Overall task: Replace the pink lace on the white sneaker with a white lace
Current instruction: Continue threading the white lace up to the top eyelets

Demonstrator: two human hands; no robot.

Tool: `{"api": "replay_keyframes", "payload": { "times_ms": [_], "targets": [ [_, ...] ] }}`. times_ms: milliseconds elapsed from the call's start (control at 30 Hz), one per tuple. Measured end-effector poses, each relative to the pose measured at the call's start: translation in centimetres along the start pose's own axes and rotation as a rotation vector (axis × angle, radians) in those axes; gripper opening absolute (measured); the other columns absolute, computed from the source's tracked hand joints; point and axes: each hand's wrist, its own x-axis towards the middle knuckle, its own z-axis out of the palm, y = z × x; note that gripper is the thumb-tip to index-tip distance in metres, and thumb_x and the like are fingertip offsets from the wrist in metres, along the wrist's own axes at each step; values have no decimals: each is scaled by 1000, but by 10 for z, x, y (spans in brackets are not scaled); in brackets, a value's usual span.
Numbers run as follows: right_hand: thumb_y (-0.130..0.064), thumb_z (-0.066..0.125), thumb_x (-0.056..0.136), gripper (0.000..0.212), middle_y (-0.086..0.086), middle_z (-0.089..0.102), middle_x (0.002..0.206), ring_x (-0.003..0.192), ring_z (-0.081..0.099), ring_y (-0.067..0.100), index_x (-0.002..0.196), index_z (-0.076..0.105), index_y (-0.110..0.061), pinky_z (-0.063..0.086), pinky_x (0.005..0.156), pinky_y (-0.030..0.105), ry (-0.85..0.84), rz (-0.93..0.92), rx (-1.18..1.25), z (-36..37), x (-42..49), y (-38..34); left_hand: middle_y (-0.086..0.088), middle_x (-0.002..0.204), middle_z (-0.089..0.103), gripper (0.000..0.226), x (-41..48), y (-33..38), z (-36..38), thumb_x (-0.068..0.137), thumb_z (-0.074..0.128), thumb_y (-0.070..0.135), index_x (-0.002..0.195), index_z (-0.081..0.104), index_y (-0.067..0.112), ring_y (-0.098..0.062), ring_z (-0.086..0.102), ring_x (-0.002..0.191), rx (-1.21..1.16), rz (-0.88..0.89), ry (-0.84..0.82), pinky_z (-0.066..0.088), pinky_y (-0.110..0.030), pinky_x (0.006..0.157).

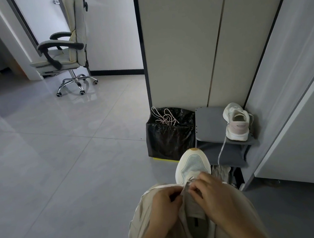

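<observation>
Sneaker: white sneaker (pixel 191 165) on the person's lap, long axis running away from the viewer, toe forward, heel opening nearest.
Left hand (pixel 164 207): fingers curled, pinching the sneaker's upper at the tongue.
Right hand (pixel 214 195): likewise.
Pink lace (pixel 164 117): lying on the black bin bag (pixel 169 138).
Room: grey tiled floor (pixel 60 155), office chair (pixel 66 49).

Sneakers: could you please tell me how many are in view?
2. One sneaker lies on the person's lap, toe pointing away. A second sneaker stands on top of the grey rack, heel toward the camera. More may be hidden lower in the rack.
</observation>
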Motion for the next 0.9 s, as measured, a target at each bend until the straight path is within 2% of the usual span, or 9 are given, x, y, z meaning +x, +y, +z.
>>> {"api": "replay_keyframes", "payload": {
  "times_ms": [167, 300, 400, 500, 567, 633, 767, 833, 900],
  "targets": [
    [-31, 68, 69, 16, -9, 52, 65, 57, 53, 8, 57, 60, -24, 43, 54, 19, 30, -50, -70, 7, 3, -5, 28, 93, 65, 17, 1, -4, 2, 87, 55, 41, 95, 65, 51, 2, 58, 93, 4, -54, -41, 47, -22, 90],
    [-37, 43, 76, 27, -10, 52, 67, 66, 46, 5, 60, 61, -25, 33, 67, 21, 2, -42, -26, 12, 6, -4, 27, 88, 66, 17, 8, -3, -2, 86, 53, 45, 75, 59, 58, 1, 60, 88, 13, -184, -68, 48, -24, 87],
    [-37, 44, 79, 27, -12, 53, 73, 70, 46, 2, 66, 64, -25, 35, 70, 17, -52, -35, 68, 8, 4, -4, 15, 75, 68, 11, 16, 3, -5, 84, 60, 36, 74, 64, 37, -7, 63, 75, -138, -340, -84, 51, -30, 79],
    [-39, 47, 85, 20, -20, 48, 92, 84, 49, -3, 88, 62, -26, 39, 74, 6, -37, 80, 363, -4, 1, 6, 5, 65, 65, 16, 17, 7, -9, 85, 62, 18, 70, 65, 21, -13, 58, 65, -358, -392, -68, 53, -32, 71],
    [-39, 50, 85, 21, -16, 49, 100, 87, 51, -1, 98, 59, -25, 40, 74, 5, 64, 241, 479, -15, 1, 20, 2, 59, 59, 20, 15, 1, -22, 88, 57, 8, 70, 62, 14, -11, 52, 57, -496, -430, 46, 45, -22, 55],
    [-20, 60, 86, 13, -1, 54, 97, 85, 54, 6, 99, 58, -20, 40, 72, 4, 145, 377, 484, -21, 0, 39, -5, 60, 54, 23, 12, -25, -53, 92, 50, 2, 71, 59, 7, -12, 49, 50, -712, -503, 259, 43, -18, 45],
    [-2, 60, 86, 21, 5, 54, 99, 90, 56, 22, 103, 56, -13, 39, 73, 6, 171, 507, 487, -19, -4, 53, -2, 53, 57, 29, -6, -97, -137, 94, 47, 5, 67, 56, 13, 0, 49, 33, -939, -717, 754, 43, -12, 35],
    [-1, 61, 84, 24, 4, 51, 99, 92, 54, 24, 105, 55, -11, 41, 77, 10, 197, 527, 496, -14, -6, 47, -6, 57, 54, 23, -20, -117, -162, 94, 48, 8, 71, 52, 9, 1, 47, 30, -760, -744, 885, 45, -15, 36],
    [-9, 62, 85, 23, 4, 49, 99, 92, 52, 22, 106, 55, -10, 45, 77, 25, 211, 520, 506, -10, -7, 41, -19, 71, 56, 18, -23, -123, -164, 89, 51, 15, 83, 57, -2, -9, 61, 50, -242, -738, 852, 52, -33, 53]
  ]
}}
